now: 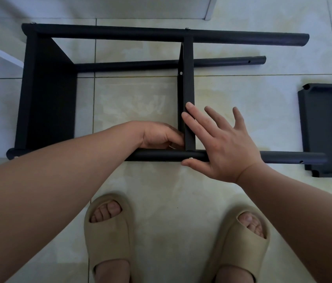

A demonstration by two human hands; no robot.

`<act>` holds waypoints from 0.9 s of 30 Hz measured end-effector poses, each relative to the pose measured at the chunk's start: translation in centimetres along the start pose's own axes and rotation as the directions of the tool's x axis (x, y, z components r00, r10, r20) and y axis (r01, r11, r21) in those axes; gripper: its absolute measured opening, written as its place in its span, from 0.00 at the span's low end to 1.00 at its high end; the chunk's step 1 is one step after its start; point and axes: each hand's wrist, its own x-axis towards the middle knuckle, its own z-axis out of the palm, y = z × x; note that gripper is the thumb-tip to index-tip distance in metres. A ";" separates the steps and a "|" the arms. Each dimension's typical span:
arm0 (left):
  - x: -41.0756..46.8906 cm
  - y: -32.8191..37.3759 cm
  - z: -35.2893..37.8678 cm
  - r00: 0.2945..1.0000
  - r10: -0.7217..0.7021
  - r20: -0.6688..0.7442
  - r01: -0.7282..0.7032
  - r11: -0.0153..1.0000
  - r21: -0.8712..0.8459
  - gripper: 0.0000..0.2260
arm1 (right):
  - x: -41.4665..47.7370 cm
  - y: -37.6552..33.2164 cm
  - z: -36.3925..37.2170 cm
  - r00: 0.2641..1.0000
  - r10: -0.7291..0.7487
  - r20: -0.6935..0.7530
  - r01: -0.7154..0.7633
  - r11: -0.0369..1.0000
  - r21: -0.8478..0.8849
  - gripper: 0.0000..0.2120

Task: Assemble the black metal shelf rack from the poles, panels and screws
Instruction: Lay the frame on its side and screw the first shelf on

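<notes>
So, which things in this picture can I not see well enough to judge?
Head view only:
- Left hand: fingertips hidden against the middle panel; whether they hold anything is unclear.
- Near pole: a stretch is covered by the left forearm and right hand.
- Loose panel: cut off by the right edge.

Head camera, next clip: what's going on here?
A person is building a black rack, lying on its side on the tiled floor. An end panel and a middle panel already sit between the poles. The right hand lies flat, fingers straight, across the middle panel and the near pole, thumb beside a screw. The left hand is curled in the corner where that panel meets the pole; what it holds is hidden. A third panel lies loose at the right.
</notes>
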 end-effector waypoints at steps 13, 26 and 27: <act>0.0 -0.1 -0.1 1.000 -0.023 0.008 0.023 1.000 -0.014 0.11 | 0.1 0.0 0.1 1.000 0.005 0.018 -0.005 1.000 -0.026 0.45; -0.3 0.5 0.4 0.994 -0.106 -0.017 0.106 0.994 -0.002 0.08 | 0.0 0.0 0.0 1.000 0.002 -0.007 -0.002 1.000 0.003 0.45; -0.2 0.5 0.4 0.996 -0.088 -0.026 0.088 0.996 0.012 0.08 | 0.0 0.0 0.0 1.000 0.001 -0.007 -0.001 1.000 0.003 0.45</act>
